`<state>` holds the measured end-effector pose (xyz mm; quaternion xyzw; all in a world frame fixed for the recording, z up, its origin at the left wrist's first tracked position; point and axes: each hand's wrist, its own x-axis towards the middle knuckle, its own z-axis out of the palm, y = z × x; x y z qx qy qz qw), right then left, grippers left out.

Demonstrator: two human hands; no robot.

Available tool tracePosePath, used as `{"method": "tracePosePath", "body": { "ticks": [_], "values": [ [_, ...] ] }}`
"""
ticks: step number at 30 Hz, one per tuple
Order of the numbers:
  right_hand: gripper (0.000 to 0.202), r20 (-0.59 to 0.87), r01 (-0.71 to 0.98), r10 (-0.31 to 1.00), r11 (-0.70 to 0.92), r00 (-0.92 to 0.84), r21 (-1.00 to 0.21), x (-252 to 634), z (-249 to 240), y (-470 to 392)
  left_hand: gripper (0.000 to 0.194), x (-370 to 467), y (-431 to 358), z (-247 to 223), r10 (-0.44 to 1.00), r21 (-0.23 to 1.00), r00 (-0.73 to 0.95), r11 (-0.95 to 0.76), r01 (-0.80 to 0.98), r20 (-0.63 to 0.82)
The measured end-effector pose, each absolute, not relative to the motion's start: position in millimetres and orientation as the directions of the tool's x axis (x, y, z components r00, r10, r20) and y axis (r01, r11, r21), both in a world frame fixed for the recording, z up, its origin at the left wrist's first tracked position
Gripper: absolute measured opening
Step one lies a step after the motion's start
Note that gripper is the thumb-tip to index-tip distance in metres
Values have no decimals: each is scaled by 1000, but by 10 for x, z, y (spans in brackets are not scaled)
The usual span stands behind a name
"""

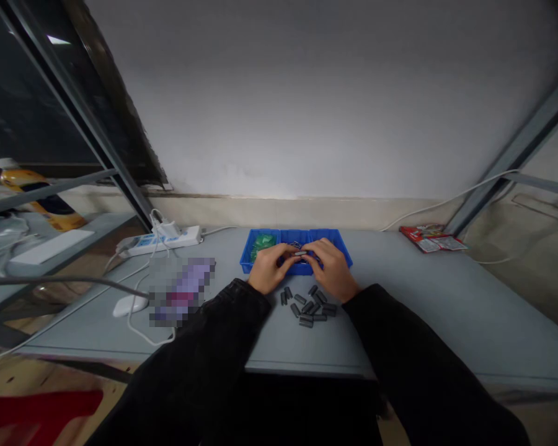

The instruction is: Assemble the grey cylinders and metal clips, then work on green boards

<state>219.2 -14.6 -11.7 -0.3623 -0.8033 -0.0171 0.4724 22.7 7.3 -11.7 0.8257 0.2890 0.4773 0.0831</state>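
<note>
A small grey cylindrical piece is pinched between my left hand and my right hand, whose fingertips almost meet. Both hands are over the front of a blue tray divided into compartments. Green items fill its left compartment. Small metallic pieces show in the middle one, partly covered by my fingers. My right hand hides much of the right compartment. Several dark grey cylinders lie loose on the table just in front of the tray, between my forearms.
On the left of the grey table are a power strip with white cables, a white case and a blurred purple object. Red packets lie at the back right. A juice bottle stands tilted at far left.
</note>
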Motion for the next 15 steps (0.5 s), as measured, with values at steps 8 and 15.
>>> {"method": "tracePosePath", "body": {
  "ticks": [8,15],
  "values": [
    [20,767,603,563,739,-308,-300,2184,-120,-140,16,215,86,-126,562,418,387,-817,397,731],
    [19,760,601,568,739,-315,-303,2176,-124,-152,17,214,68,-116,569,420,379,-810,408,730]
  ]
}}
